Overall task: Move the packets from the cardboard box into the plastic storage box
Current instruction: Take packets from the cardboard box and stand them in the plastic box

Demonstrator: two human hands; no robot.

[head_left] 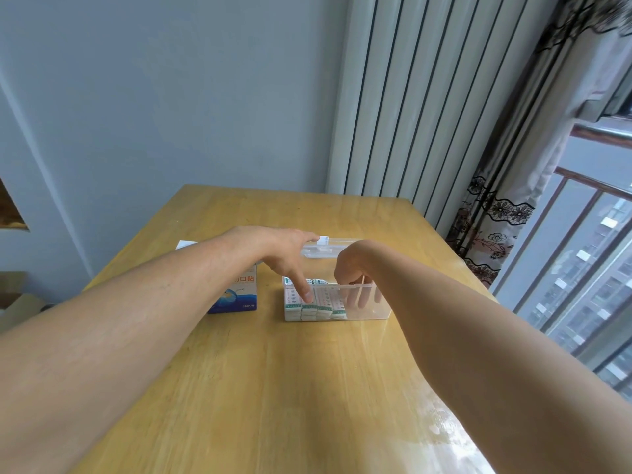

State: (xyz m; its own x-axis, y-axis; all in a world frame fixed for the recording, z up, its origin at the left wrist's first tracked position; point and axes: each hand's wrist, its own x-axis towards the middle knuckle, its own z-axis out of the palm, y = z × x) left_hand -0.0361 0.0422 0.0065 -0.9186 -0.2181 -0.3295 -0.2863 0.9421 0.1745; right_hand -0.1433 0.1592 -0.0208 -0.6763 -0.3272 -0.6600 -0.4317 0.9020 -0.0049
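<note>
A clear plastic storage box (379,311) sits mid-table with white and green packets (316,307) stacked in rows in its left half. My left hand (290,258) hovers over it, fingers straight, the index fingertip pressing down on the packets. My right hand (354,271) reaches down into the box's right half, its fingers pointing down beside the packets; whether they hold anything is hidden by the box wall. A blue and white cardboard box (244,295) stands left of the storage box, partly behind my left forearm.
The clear lid (328,249) lies just behind the storage box. A white sheet (186,244) pokes out behind my left arm. The wooden table (273,388) meets a wall at the back; a radiator and curtain stand at right.
</note>
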